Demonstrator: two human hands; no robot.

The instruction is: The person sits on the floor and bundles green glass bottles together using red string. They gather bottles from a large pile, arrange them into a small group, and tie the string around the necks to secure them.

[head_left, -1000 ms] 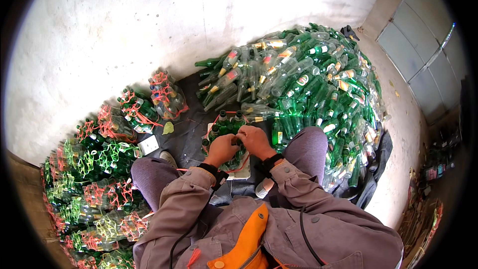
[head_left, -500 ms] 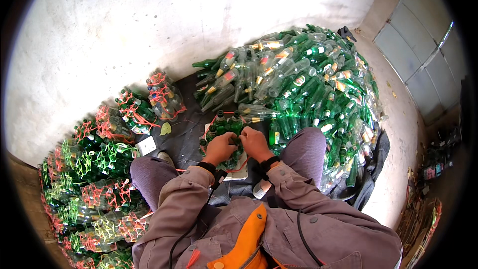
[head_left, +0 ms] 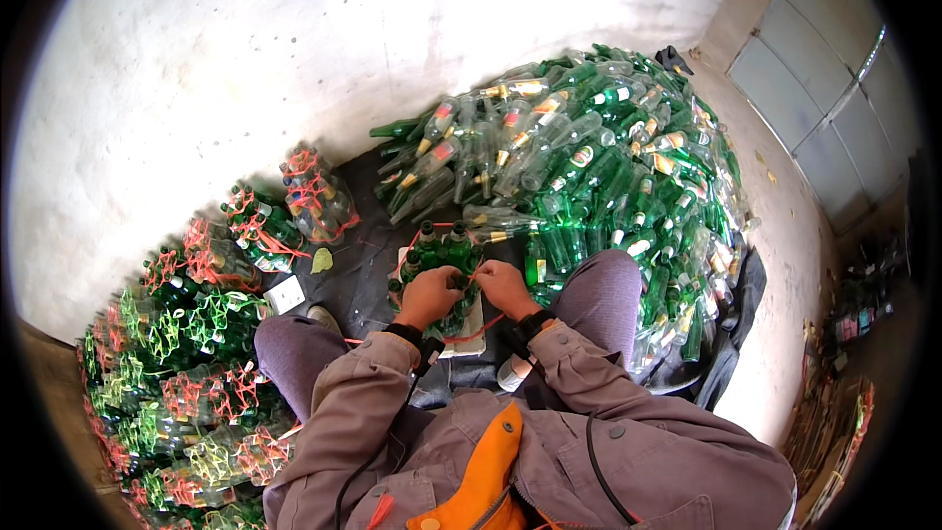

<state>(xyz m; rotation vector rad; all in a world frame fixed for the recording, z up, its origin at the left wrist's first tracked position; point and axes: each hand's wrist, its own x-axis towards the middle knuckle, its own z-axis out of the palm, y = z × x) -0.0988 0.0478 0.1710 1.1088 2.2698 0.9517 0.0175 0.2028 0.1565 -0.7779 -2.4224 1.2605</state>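
Observation:
Between my knees stands a cluster of green bottles (head_left: 457, 240), upright and packed together on a pale, flat base (head_left: 475, 342). A thin red plastic strap (head_left: 473, 336) runs round the cluster, and a loose length hangs on the near side. My left hand (head_left: 428, 296) is closed over the bottle necks at the cluster's near left; what its fingertips grip is hidden. At the right edge of the cluster, my right hand (head_left: 503, 290) pinches the red strap between thumb and finger, a short piece showing towards the bottles.
A large heap of loose green and clear bottles (head_left: 589, 167) lies ahead and to the right. Bundles of bottles bound with red and green straps (head_left: 211, 319) fill the left. Dark sheeting (head_left: 358, 191) covers the floor; a white card (head_left: 286, 294) and a yellow leaf (head_left: 322, 260) lie there.
My right hand has drawn slightly away from my left, and the red strap now shows at its fingertips. My left hand stays at the bottle necks. The view has shifted a little.

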